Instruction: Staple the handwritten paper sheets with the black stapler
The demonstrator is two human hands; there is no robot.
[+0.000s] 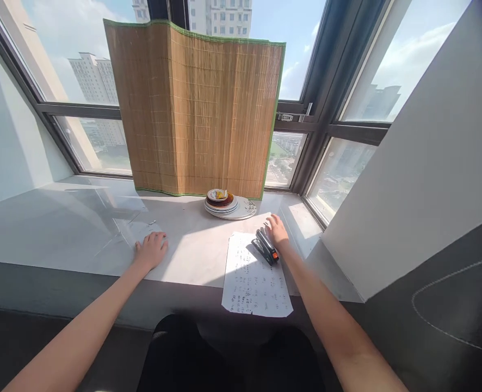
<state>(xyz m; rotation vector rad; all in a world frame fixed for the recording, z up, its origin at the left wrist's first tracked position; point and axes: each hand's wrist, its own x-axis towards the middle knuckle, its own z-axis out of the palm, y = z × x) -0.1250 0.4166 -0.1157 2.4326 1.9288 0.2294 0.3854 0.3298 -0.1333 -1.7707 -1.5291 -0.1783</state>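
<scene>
My left hand [151, 250] lies on the white sill at the left, fingers spread and nothing in them, with small metal bits [151, 223] just beyond it. At the right, my right hand [277, 231] rests with its fingers apart beside a black stapler [266, 247] that has an orange mark at its near end. The stapler lies on a sheet of handwritten paper [249, 288], whose near end hangs over the sill's front edge. Whether my right hand touches the stapler cannot be made out.
A stack of small plates [220, 201] sits on a larger oval plate [247, 209] near the back of the sill [192, 256]. Behind them a green-edged bamboo mat [208, 114] stands against the window. A slanted white wall [412, 152] bounds the right side.
</scene>
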